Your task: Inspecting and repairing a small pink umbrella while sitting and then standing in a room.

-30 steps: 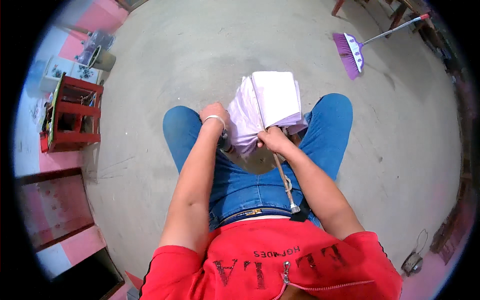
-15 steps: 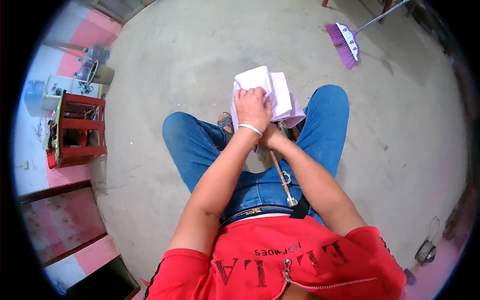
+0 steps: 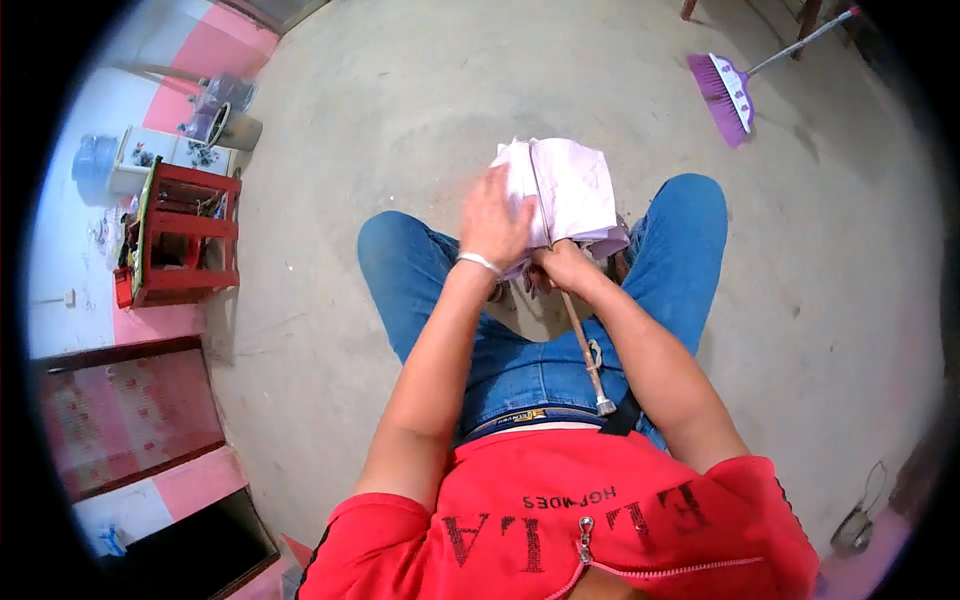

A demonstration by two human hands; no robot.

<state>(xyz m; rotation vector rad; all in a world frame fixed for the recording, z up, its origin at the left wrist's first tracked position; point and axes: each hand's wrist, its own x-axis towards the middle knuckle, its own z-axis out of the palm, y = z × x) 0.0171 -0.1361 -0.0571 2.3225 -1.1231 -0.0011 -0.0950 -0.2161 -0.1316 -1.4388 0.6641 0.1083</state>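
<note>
A folded bundle of pale pink sheet, cloth or paper, is held between my knees. A thin dark line, like a cord or wire, crosses it lengthwise. My left hand, slightly blurred and with a white band at the wrist, lies at the bundle's left side, fingers stretched and thumb apart. At the near edge my right hand is closed, with the upper end of a thin brown stick running into its grip. The stick slants down to my waist, ending in a metal tip, with a small pale loop beside it. My right fingertips are partly hidden.
On the left, a red wooden stand stands by the pink and white wall, near a bucket. A purple broom lies at the upper right. Grey floor surrounds my blue-jeaned knees.
My left hand has slid off the top of the bundle to its left side, uncovering the dark line. The bundle now shows a broader face. The whole view has shifted slightly.
</note>
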